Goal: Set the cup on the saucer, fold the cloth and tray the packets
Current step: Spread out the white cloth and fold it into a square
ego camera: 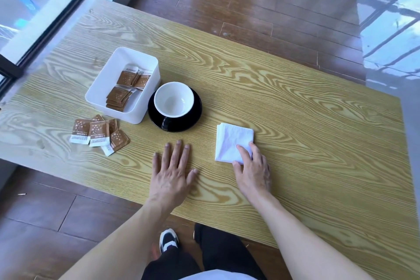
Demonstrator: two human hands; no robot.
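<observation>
The loose packets (99, 135) lie just left of the tray (103, 75); the left hand (172, 173), spread flat and empty on the table (295, 102), is nearer them than the right hand (251, 169) pressing the cloth (231, 141).

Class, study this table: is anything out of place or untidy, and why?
Yes. A loose heap of brown packets lies on the table just in front of the white tray, overlapping at odd angles, while others already sit in it. The cup stands on its saucer, and the cloth is folded under the right hand.
</observation>
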